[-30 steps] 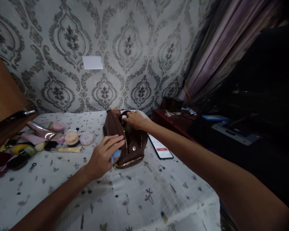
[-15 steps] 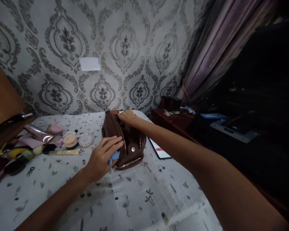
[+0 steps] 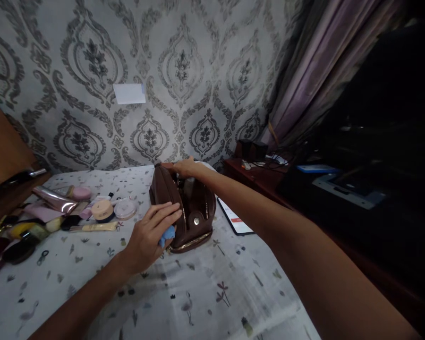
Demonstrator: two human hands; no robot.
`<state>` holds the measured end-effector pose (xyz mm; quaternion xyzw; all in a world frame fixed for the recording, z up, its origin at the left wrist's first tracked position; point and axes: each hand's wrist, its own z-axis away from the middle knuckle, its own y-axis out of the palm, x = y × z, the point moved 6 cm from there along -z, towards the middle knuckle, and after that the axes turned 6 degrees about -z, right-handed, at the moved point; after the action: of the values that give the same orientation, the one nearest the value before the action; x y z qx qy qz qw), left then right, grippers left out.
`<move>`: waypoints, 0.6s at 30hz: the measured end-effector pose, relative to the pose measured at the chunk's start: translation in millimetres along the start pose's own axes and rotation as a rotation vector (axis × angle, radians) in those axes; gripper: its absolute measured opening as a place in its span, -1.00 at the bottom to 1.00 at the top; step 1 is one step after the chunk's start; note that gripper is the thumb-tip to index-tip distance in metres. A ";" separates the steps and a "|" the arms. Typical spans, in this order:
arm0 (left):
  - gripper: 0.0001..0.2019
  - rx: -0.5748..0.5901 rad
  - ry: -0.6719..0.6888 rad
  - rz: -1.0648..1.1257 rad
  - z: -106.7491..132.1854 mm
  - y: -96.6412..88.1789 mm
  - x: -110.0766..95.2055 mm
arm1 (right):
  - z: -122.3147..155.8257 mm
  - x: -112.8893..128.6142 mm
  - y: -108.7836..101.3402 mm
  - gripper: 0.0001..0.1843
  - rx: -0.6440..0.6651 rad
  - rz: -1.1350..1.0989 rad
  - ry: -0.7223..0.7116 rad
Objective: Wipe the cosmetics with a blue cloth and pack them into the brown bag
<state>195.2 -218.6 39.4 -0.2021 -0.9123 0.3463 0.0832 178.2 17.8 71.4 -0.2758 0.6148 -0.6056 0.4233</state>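
A brown cosmetic bag (image 3: 167,189) with gold zips stands unzipped on the bed-like printed sheet, its dark inside and a round snap showing. My left hand (image 3: 152,231) is closed around a crumpled blue cloth (image 3: 167,235), its fingers resting against the near left side of the bag's opening. At the far end of the bag, my right hand (image 3: 186,167) grips the rim; its fingertips are partly hidden by the hand and the bag.
Makeup lies to the left: a powder jar (image 3: 102,209), a clear round case (image 3: 125,209), a cream tube (image 3: 95,227) and several brushes. A phone (image 3: 235,218) lies right of the bag. A dark red table (image 3: 233,166) with cables stands beyond.
My right hand has shifted slightly left and inward at the bag's far rim. The left hand stays on the bag with the cloth. The view has moved a little.
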 end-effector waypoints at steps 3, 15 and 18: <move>-0.58 0.005 -0.006 -0.002 -0.4 0.4 -0.1 | -0.7 0.2 4.2 -0.71 0.004 -0.006 0.001; -0.56 0.018 -0.006 0.014 0.8 2.1 -0.3 | 26.0 0.1 -4.0 -0.67 -0.106 -0.023 -0.076; -0.55 0.023 -0.014 0.011 2.1 3.2 0.5 | 38.4 -3.7 -7.2 -0.64 -0.167 -0.009 -0.085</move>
<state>195.2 -217.5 35.6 -0.2037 -0.9077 0.3588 0.0770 211.6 0.6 82.7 -0.3383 0.6432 -0.5422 0.4217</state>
